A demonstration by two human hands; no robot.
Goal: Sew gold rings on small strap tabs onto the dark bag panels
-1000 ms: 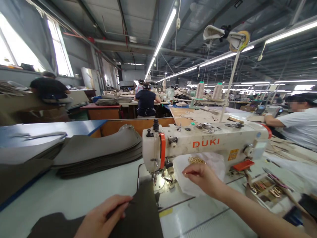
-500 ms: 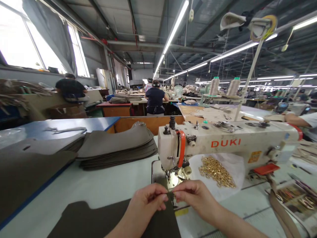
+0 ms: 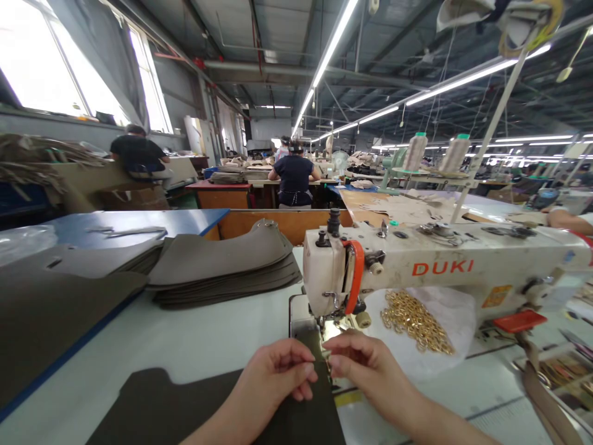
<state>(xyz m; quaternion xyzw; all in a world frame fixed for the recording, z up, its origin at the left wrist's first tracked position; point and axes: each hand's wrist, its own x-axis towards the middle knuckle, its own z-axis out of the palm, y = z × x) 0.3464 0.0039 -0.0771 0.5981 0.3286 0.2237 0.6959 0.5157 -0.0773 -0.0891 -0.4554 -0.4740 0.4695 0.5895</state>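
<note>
My left hand [image 3: 278,380] is closed in a pinch at the edge of a dark grey-brown panel [image 3: 185,411], and a thin dark edge shows at its fingertips. My right hand [image 3: 370,371] faces it across a small gap, finger and thumb curled together. A tiny gold glint shows by the right thumb, too small to name. Both hands are just in front of the needle area of a white sewing machine [image 3: 393,259], whose lamp lights the plate. Right of the needle, gold metal rings [image 3: 417,321] lie heaped on a white plastic sheet [image 3: 456,309].
Stacked dark panels [image 3: 222,266] lie on the left, beside more panels [image 3: 69,296]. Scissors [image 3: 134,232] rest on a blue table [image 3: 199,219]. A parts tray [image 3: 565,371] and a strap [image 3: 537,395] are at right. Thread cones [image 3: 414,152] stand behind. Co-workers [image 3: 294,176] sit ahead.
The view has shifted, so the machine and rings appear farther right. My right finger and thumb have parted slightly. The left pinch stays at the panel edge.
</note>
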